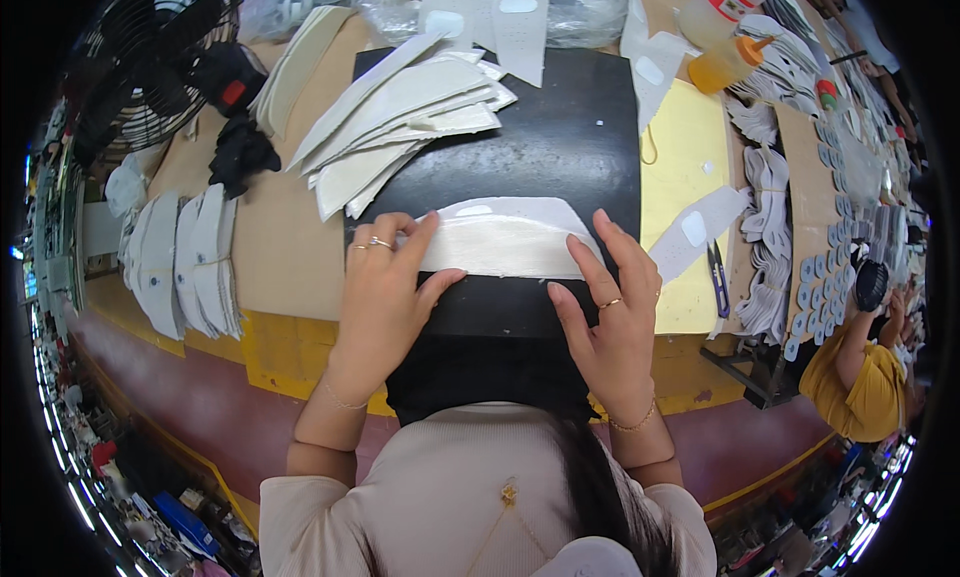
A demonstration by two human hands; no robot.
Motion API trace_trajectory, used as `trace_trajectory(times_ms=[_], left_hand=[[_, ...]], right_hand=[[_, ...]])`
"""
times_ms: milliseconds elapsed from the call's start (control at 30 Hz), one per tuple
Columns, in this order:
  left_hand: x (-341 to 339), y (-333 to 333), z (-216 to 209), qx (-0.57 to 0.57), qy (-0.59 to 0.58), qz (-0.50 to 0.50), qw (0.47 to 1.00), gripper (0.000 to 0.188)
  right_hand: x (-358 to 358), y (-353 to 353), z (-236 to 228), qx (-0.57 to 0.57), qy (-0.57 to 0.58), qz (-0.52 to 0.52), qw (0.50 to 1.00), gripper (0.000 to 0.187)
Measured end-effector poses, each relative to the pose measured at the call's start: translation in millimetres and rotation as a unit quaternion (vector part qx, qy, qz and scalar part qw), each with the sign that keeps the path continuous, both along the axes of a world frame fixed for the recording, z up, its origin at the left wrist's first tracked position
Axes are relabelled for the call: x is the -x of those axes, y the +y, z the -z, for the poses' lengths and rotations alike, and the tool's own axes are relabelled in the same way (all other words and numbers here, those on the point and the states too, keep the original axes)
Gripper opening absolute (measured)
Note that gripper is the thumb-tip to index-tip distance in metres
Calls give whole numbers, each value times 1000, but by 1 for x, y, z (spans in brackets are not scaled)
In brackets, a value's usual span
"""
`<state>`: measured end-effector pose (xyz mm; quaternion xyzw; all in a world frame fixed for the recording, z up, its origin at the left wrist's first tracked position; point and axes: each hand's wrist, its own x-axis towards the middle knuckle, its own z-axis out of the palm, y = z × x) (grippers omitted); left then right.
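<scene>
A cream, curved-top fabric piece (505, 249) lies on a black board (560, 147) in front of me. Behind its upper edge shows a thin white perforated piece (540, 209) with an oval patch, mostly covered by the cream one. My left hand (390, 282) touches the left end, forefinger at the top and thumb by the lower edge, fingers apart. At the right end my right hand (615, 312) rests with spread fingertips on and beside the piece. Farther up the board, a fanned stack of similar cream pieces (400, 117) overlaps its left edge.
Bundled white pieces (180, 262) and a black fan (150, 57) stand on the left. To the right are a yellow sheet (685, 307), thread snips (718, 280), an orange-filled bottle (725, 65) and rows of small grey parts (820, 267). A person in yellow (860, 377) sits farther right.
</scene>
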<state>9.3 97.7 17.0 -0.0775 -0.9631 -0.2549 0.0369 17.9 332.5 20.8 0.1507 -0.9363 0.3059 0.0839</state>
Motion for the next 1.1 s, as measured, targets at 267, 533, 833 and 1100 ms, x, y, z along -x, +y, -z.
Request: trace_trajectory(times_ms=[267,533,833,1100], left_hand=[[-16,-11,6,-136,37,67,988,27],[4,-27,-3,-220,-35,-3,975,39],[-7,-5,26,55,110,-2,992,55],[-20,-13,22,177,-12,66,982,70]], right_hand=[[17,-13,-3,13,-21,-32,999,53],[-3,22,-18,196,-220,-165,941,40],[-5,17,-11,105,-169,-214,956,33],[-8,14,12,-17,-119,-156,980,28]])
